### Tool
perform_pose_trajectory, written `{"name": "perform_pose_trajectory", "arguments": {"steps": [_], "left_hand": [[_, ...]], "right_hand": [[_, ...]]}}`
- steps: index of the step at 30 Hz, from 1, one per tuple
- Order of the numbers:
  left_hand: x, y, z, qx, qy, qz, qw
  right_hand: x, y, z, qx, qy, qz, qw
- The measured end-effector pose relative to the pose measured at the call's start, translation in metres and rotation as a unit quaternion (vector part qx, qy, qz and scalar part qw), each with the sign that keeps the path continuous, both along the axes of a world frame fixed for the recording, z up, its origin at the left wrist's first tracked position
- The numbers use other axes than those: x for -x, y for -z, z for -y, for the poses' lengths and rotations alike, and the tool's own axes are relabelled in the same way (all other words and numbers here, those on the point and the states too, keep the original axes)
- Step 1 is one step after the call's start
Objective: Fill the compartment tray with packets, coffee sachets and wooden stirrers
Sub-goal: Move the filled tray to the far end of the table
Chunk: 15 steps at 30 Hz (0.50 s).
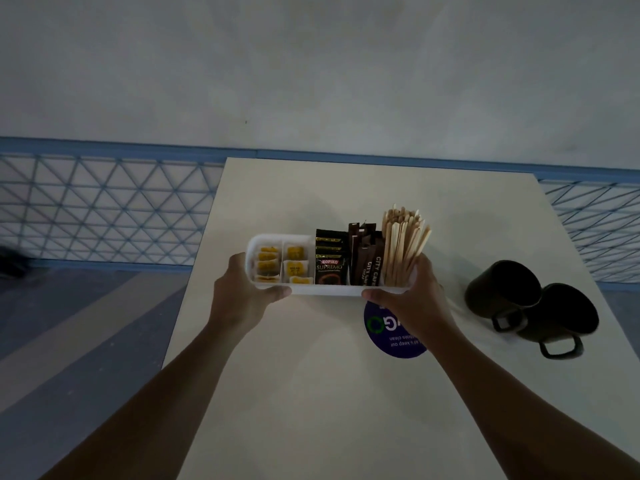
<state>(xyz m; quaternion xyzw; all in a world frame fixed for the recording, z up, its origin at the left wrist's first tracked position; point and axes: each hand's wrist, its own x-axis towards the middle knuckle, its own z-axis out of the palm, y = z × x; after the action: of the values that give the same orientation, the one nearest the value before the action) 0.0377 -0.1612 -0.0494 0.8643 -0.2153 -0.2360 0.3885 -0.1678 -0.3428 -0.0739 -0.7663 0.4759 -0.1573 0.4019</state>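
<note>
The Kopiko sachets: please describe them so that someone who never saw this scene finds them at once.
At the pale table, find the white compartment tray. The Kopiko sachets stand in it between the yellow packets and the slim brown stick sachets. Only they are black and wide, with a red label.

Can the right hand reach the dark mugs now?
Probably not yet: the right hand grips the tray at its right end. Bare table lies between it and the mugs, so once freed, likely yes.
</note>
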Motion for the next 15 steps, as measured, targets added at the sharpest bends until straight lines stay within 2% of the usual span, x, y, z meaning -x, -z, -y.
{"name": "perform_pose_trajectory", "arguments": {"steps": [15], "left_hand": [[-0.107, -0.008, 0.085, 0.017, -0.011, 0.023, 1.000]], "right_hand": [[-0.108, -0.013, 0.088, 0.024, -0.008, 0.004, 1.000]]}}
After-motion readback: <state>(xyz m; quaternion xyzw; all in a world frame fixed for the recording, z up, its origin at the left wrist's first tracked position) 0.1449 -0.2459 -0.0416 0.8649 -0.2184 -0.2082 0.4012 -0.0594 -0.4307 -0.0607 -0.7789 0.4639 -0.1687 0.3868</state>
